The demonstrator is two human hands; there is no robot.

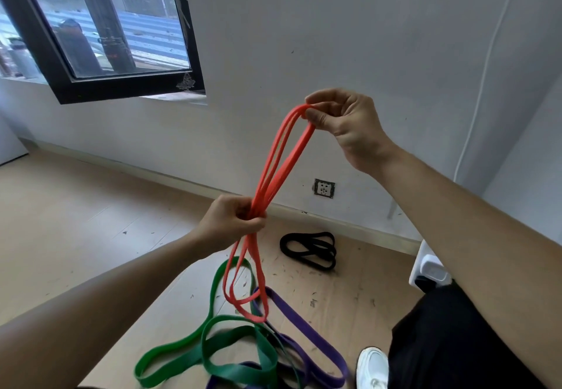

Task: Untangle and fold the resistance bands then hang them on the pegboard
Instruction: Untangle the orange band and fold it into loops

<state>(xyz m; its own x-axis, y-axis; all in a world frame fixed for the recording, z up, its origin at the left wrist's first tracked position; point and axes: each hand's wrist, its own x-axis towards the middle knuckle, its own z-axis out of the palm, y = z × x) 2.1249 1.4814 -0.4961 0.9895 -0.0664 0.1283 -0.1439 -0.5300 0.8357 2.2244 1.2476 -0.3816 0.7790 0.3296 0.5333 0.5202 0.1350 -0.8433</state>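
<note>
A thin red resistance band (275, 160) hangs doubled between my hands. My right hand (346, 127) pinches its top loops high up in front of the wall. My left hand (231, 221) grips the bunched strands lower down, and the band's lower loops dangle below that fist. On the floor lie a green band (209, 343) and a purple band (304, 327), overlapping and tangled together. A black band (308, 250) lies coiled by the skirting board. No pegboard is in view.
Wooden floor with small bits of debris. A white wall (334, 38) with a socket (324, 188) is straight ahead, a dark-framed window (100, 23) upper left. A white object (428, 270) stands at the right wall. My white shoe (372, 367) and dark trouser leg are bottom right.
</note>
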